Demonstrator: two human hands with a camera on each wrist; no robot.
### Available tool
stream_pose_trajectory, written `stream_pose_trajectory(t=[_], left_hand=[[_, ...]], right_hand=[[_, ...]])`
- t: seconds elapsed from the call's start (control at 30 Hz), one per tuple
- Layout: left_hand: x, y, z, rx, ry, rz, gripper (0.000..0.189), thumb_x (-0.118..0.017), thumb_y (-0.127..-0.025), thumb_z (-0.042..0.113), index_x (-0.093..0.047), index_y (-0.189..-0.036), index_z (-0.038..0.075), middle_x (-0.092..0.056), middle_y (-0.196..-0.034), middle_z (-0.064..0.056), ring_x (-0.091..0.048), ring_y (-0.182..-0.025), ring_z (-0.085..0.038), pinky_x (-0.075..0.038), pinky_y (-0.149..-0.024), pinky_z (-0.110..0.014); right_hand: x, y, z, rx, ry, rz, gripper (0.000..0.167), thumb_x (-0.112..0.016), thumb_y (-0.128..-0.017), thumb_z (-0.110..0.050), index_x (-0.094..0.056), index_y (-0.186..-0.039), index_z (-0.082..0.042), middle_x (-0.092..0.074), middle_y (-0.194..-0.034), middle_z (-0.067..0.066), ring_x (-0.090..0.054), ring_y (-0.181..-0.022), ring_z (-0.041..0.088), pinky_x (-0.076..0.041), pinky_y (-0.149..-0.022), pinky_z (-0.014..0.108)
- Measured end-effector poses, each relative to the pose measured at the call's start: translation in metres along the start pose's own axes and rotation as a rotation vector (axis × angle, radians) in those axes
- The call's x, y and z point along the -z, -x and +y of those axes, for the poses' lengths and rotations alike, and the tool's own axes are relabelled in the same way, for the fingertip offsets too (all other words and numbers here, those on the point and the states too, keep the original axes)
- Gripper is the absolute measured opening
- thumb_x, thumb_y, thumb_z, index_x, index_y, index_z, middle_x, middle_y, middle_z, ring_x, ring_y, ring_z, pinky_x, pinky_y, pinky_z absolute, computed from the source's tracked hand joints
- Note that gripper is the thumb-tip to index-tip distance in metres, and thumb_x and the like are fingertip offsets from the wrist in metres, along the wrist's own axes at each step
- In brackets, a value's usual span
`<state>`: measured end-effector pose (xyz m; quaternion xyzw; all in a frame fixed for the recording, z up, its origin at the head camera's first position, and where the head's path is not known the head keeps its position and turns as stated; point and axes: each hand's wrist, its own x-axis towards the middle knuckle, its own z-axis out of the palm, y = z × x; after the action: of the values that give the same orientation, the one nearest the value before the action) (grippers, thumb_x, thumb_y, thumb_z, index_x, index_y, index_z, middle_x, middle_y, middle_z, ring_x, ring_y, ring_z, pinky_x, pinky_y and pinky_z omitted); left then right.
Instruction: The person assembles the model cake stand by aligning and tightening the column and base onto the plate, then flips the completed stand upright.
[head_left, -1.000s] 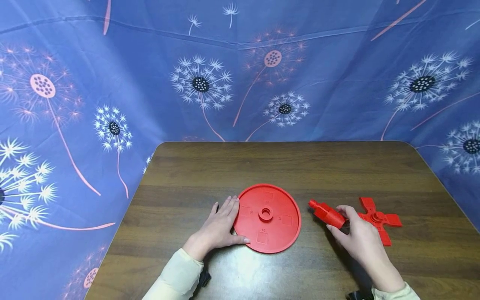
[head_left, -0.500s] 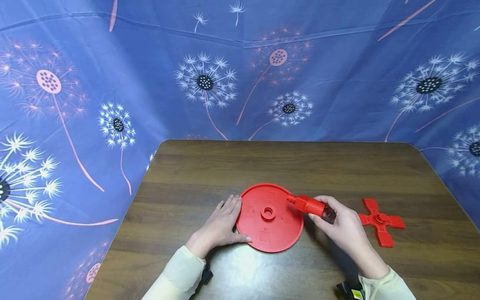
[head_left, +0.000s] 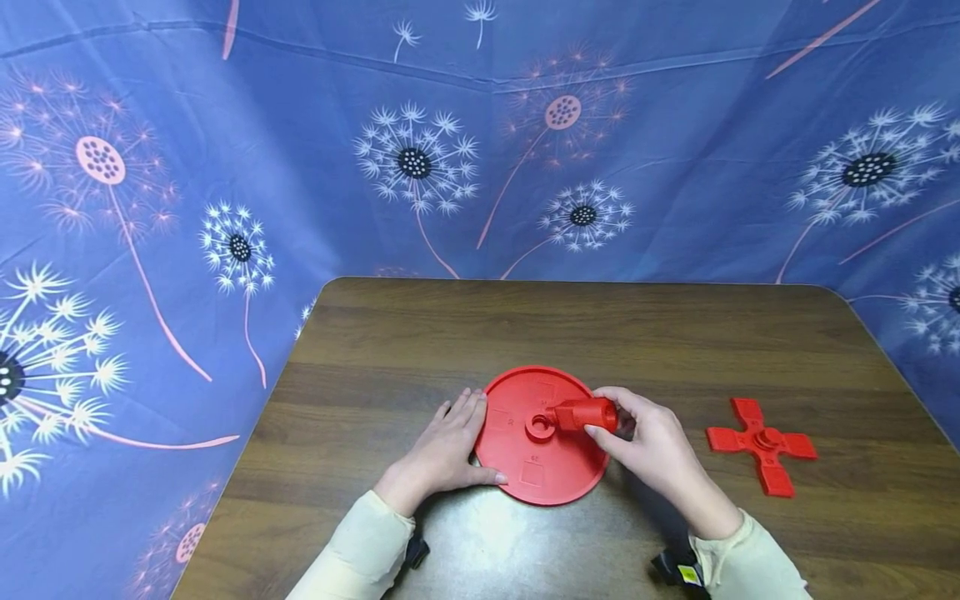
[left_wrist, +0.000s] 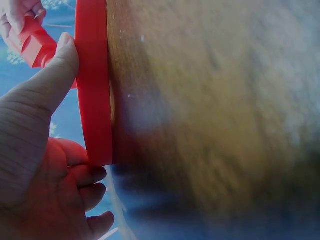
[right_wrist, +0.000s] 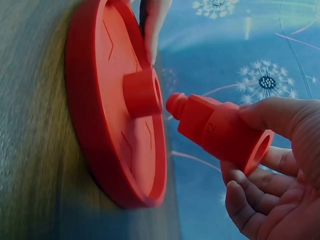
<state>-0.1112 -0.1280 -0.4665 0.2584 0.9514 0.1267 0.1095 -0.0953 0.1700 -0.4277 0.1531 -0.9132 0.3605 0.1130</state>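
A round red disc [head_left: 555, 483] with a raised rim and a hollow central hub [right_wrist: 142, 92] lies on the table. My left hand [head_left: 442, 454] rests against its left side, fingers straight along the edge and thumb [left_wrist: 65, 55] over the rim. Between right thumb and fingers, my right hand [head_left: 648, 437] holds a red stepped cylindrical part [right_wrist: 220, 125]. That part has a narrow knobbed tip, a flat-sided section and a hollow rear end. It is tilted above the disc, its tip close to the hub; the right wrist view shows a small gap between them.
A red cross-shaped piece [head_left: 762, 446] with a round central boss lies on the table to the right of the right hand. The wooden table [head_left: 420, 333] ends at a blue dandelion-print cloth [head_left: 315, 150] behind it.
My right hand has carried the red cylindrical part leftward, from beside the cross-shaped piece to over the disc's hub. The left hand stays at the disc's edge.
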Motion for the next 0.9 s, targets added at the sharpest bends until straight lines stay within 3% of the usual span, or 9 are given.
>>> stream_pose_trajectory(t=[0.33, 0.57, 0.9], left_hand=[[0.001, 0.000, 0.001, 0.006, -0.012, 0.000, 0.115, -0.068, -0.074, 0.070, -0.023, -0.153, 0.000, -0.022, -0.160, -0.015, -0.014, -0.148, -0.029, -0.016, -0.118, -0.050], [0.000, 0.000, 0.001, 0.005, -0.016, 0.004, 0.115, -0.069, -0.074, 0.070, -0.024, -0.153, -0.001, -0.022, -0.159, -0.015, -0.015, -0.148, -0.029, -0.017, -0.118, -0.050], [-0.003, -0.001, -0.001, 0.004, 0.000, 0.003, 0.115, -0.069, -0.074, 0.070, -0.023, -0.153, 0.000, -0.021, -0.160, -0.015, -0.015, -0.148, -0.030, -0.018, -0.118, -0.051]], right_hand=[[-0.009, -0.010, -0.010, 0.087, 0.001, -0.028, 0.046, -0.084, -0.073, -0.013, -0.067, -0.116, -0.012, -0.063, -0.090, -0.007, -0.053, -0.068, 0.008, -0.048, -0.058, 0.024], [-0.013, -0.017, -0.021, 0.097, 0.041, -0.077, 0.052, -0.084, -0.074, -0.017, -0.065, -0.122, -0.009, -0.067, -0.111, 0.004, -0.059, -0.084, 0.013, -0.052, -0.068, 0.032], [-0.020, -0.023, -0.027, 0.159, 0.033, -0.094, 0.055, -0.082, -0.077, -0.015, -0.064, -0.128, -0.004, -0.068, -0.113, 0.009, -0.064, -0.102, 0.024, -0.055, -0.083, 0.042]])
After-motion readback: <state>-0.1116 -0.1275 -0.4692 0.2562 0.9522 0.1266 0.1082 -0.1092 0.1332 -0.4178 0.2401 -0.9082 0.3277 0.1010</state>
